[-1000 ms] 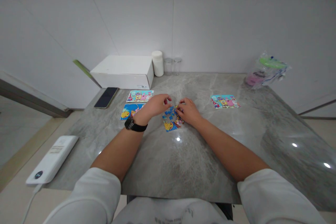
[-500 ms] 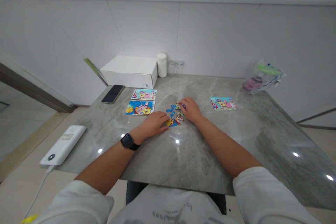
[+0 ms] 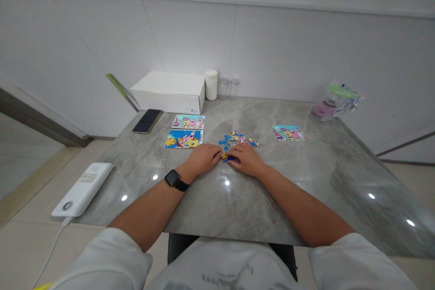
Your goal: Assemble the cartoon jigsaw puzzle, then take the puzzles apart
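A small joined jigsaw section (image 3: 224, 157), yellow and blue, lies on the table between my hands, mostly covered by fingers. My left hand (image 3: 205, 157) has its fingers curled together at the section's left edge, thumb low. From the other side my right hand (image 3: 247, 158) bends over it, fingertips pinched on a blue puzzle piece (image 3: 231, 159) against the section. Just beyond the fingers is a loose pile of puzzle pieces (image 3: 238, 137) in blue, yellow and pink. To the left lie two cartoon picture cards, one blue (image 3: 183, 139) and one light blue (image 3: 189, 122).
A finished-looking cartoon picture (image 3: 289, 133) lies at right, near a plastic bag (image 3: 336, 102) with pink and green contents. At back left are a phone (image 3: 147, 121), white box (image 3: 170, 90), white bottle (image 3: 211, 84) and two glasses (image 3: 234, 89). A white power bank (image 3: 83, 189) sits at the left edge.
My right hand has come back from the loose pile to the jigsaw section, bringing a piece. The left hand stays by the section, its fingers more curled. The view has shifted slightly.
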Available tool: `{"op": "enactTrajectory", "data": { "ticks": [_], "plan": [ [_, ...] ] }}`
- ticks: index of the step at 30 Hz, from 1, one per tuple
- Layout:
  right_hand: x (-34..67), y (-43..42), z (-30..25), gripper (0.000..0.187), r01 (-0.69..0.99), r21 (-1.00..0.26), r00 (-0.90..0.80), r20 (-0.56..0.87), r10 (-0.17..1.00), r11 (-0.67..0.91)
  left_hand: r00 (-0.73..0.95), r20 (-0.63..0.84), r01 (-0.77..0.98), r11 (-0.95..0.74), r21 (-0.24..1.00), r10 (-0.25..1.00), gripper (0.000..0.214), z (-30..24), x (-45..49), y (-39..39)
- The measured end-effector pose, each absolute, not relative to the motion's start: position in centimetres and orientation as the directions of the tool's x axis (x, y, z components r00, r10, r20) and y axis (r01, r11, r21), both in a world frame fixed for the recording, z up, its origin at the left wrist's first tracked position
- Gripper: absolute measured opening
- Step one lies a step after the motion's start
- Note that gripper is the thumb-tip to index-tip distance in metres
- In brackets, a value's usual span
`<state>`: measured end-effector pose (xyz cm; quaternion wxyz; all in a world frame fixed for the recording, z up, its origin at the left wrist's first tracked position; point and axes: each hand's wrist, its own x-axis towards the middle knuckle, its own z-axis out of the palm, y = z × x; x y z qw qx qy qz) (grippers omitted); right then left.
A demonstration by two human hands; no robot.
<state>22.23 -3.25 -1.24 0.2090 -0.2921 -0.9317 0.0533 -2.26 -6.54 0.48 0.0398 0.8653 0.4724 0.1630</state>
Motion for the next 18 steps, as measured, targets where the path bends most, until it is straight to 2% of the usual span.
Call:
{"op": "enactTrajectory", "data": {
  "ticks": [5,9,14,17,18],
  "plan": [
    [22.4,-2.9,-1.4,0.013,0.518,-0.173,-0.735,0.411,0.539,0.838,0.434,0.248,0.843,-0.488,0.226,0.866,0.025,0.6,-2.3,-6.7],
    [22.6,-2.6,-1.4,0.015,0.571,-0.148,-0.687,0.453,0.568,0.808,0.341,0.292,0.863,-0.42,0.28,0.894,0.025,0.6,-2.3,-6.7],
    [22.3,-2.6,-1.4,0.014,0.582,-0.258,-0.618,0.477,0.625,0.771,0.221,0.329,0.82,-0.358,0.447,0.918,0.019,0.5,-2.3,-6.5],
    [21.6,-3.0,-1.5,0.042,0.545,-0.316,-0.62,0.472,0.627,0.777,0.188,0.348,0.742,-0.365,0.562,0.918,0.017,0.4,-2.1,-6.5],
    [21.4,-3.1,-1.6,0.046,0.538,-0.326,-0.624,0.466,0.627,0.777,0.189,0.35,0.71,-0.373,0.597,0.918,0.017,0.4,-2.0,-6.6]
  ]
}}
